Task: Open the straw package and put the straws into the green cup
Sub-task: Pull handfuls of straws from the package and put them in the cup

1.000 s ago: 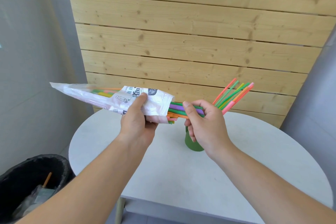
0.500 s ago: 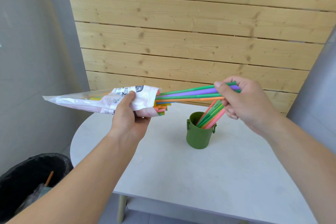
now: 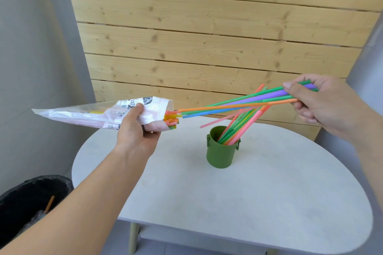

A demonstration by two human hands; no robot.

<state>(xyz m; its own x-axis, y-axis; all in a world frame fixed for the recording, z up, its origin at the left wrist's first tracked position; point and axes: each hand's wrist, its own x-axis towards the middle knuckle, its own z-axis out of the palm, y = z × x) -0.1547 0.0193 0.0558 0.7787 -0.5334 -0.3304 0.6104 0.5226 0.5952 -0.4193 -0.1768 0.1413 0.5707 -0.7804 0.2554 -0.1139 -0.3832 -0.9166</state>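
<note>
My left hand grips the white plastic straw package, held level above the table's left side with its open mouth facing right; several straw ends poke out of it. My right hand pinches a bundle of several coloured straws, green, purple, orange and blue, whose far tips are just clear of the package mouth. The green cup stands on the table below the bundle and holds several straws leaning right. A pink straw hangs loose under the bundle.
The round white table stands against a wooden slat wall. A black-lined waste bin sits on the floor at lower left, beside my left arm. Grey walls close in on both sides.
My right hand has pulled the straw bundle out to the right until its tips left the package. The left hand with the package stayed roughly where it was.
</note>
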